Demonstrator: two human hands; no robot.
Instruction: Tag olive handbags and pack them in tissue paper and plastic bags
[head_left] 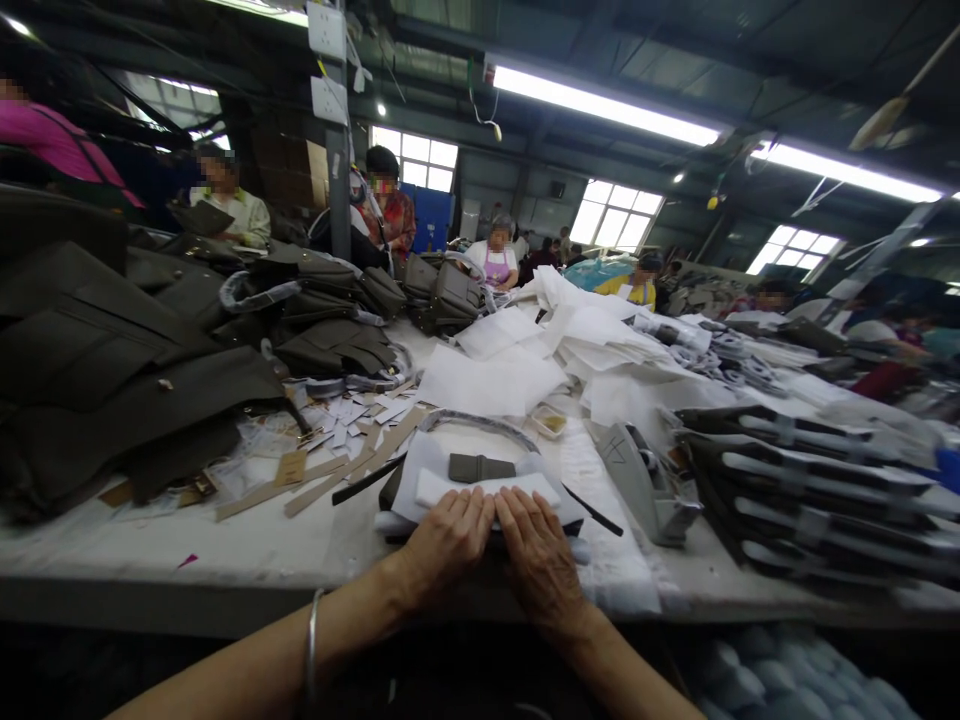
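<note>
A dark handbag [389, 489] lies in front of me at the table edge, with pale wrapping sheet [409, 465] around it. Its plastic-wrapped handle [480, 418] arches at the back, and dark straps stick out on both sides. Across its front runs a folded white foam sheet [433, 486], below a small dark tab [481, 468]. My left hand [448, 535] has its fingers bent over the foam's near edge, closed on it. Beside it, my right hand [536, 550] curls over the same edge, its fingers together. Both thumbs are hidden.
Dark bags [112, 350] pile up at left, with cardboard strips [360, 465] nearby. White sheets [495, 375] are heaped behind. At right stand a grey tape dispenser [649, 485] and stacked wrapped bags [817, 500]. Several people [232, 205] work farther back.
</note>
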